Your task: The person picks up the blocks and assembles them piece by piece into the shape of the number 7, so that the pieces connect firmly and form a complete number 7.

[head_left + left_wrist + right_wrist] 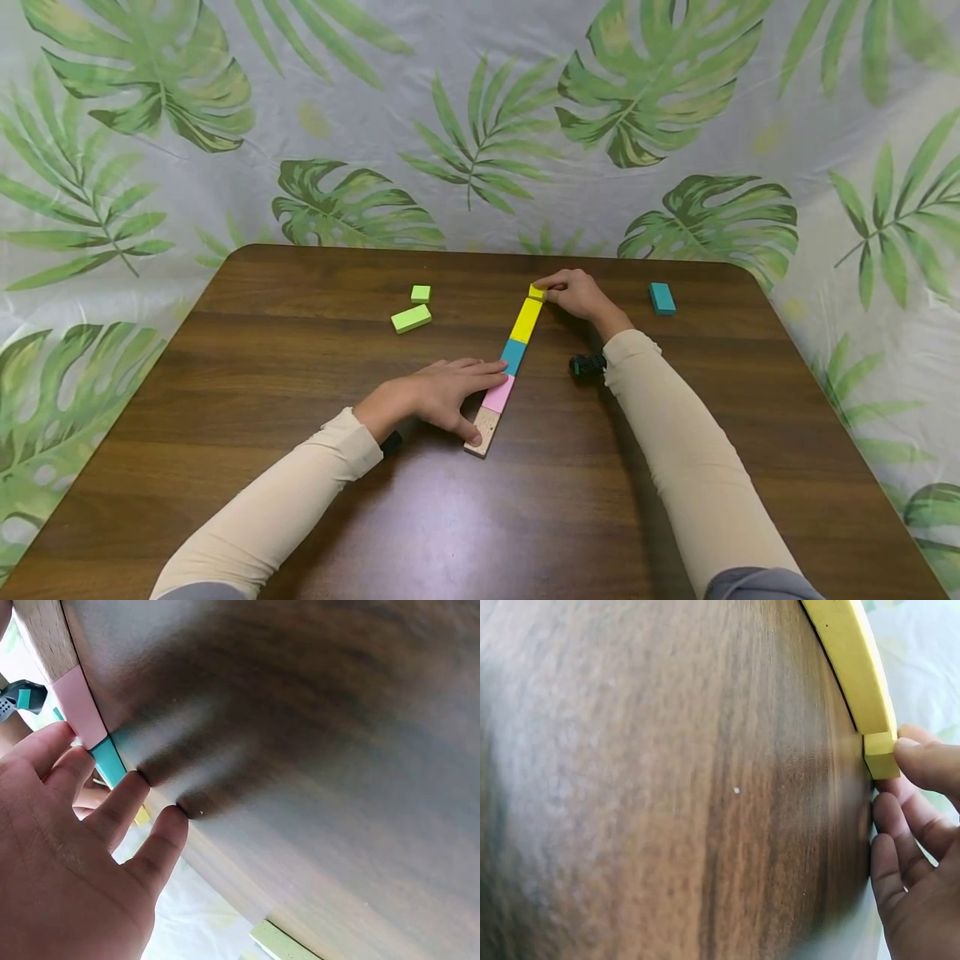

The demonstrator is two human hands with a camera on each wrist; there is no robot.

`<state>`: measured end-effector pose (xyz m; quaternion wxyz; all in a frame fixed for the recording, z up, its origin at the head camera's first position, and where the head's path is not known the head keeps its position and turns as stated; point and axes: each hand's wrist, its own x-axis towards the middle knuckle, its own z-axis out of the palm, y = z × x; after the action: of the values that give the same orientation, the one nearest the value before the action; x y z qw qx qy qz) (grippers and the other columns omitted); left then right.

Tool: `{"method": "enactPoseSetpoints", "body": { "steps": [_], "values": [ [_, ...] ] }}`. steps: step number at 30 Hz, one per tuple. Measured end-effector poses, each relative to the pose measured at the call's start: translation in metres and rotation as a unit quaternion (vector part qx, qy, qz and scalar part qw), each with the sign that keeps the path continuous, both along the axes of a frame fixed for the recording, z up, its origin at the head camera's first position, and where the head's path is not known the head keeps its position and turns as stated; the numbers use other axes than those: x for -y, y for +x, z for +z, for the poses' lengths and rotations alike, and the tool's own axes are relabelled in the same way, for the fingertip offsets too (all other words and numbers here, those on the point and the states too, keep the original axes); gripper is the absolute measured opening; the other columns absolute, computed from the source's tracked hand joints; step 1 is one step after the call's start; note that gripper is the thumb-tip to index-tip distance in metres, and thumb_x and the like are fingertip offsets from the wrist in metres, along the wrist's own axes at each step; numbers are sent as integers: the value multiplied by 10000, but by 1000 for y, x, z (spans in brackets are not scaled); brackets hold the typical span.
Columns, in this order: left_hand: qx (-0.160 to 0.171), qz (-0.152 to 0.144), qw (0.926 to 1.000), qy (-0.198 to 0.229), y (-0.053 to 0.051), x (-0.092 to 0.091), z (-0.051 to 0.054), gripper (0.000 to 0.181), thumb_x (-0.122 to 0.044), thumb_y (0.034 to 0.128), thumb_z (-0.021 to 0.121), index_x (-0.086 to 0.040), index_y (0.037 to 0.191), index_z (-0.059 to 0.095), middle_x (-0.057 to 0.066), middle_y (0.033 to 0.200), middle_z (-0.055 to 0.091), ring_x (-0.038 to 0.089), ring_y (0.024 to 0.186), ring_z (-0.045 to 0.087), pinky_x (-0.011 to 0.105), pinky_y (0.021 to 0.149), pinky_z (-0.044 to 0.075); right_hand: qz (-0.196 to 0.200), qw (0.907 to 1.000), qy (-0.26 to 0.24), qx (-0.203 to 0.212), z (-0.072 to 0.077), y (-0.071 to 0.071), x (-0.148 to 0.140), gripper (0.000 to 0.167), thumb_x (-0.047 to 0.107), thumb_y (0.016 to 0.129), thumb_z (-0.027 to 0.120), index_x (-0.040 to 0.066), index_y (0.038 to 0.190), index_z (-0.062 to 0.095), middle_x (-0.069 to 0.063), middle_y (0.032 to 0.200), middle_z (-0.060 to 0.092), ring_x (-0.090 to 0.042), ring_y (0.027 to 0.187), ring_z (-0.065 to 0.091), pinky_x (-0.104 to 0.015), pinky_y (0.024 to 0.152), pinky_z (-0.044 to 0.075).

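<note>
Table: one, dark brown wood-grain top (540, 517), glossy, with rounded far corners and a pale patch of glare at the near middle.

Room: a pale grey-white curtain (517, 200) printed with green leaves hangs behind the table and down both sides.

Row of flat blocks, laid end to end and slanting from near middle to far right: a speckled natural-wood rectangle (486, 423), nearest; a pink rectangle (499, 395); a teal rectangle (513, 355); a long yellow rectangle (527, 320); and, at the far end, a small yellow block (534, 292).

Left hand (442, 392): unclenched, fingers extended, grasping nothing; thumb on the natural-wood rectangle, fingertips against the row's left side at the pink and teal pieces.

Right hand (573, 294): pinches the small yellow block between thumb and forefinger.

Loose: a small lime-green block (421, 293) and a lime-green rectangle (411, 318), far left of the row; a second teal rectangle (662, 298), far right.

Sleeves: cream (277, 500), on both arms.
</note>
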<state>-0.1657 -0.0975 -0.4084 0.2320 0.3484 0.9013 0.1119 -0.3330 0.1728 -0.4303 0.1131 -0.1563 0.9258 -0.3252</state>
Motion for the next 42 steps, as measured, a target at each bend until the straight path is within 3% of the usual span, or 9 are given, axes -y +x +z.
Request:
{"method": "enactPoseSetpoints", "body": {
  "steps": [42],
  "values": [
    [15,-13,10000,43,0,0,-1,909,-461,821,742,-302,1579,267,-153,1676,129,214,1551,168,555,1221,201,98,9999,122,-59,-3,-2,2,352,150,1014,536,126,1352,628,-183,1347,563,-342,1194,530,-503,1041,454]
  ]
}}
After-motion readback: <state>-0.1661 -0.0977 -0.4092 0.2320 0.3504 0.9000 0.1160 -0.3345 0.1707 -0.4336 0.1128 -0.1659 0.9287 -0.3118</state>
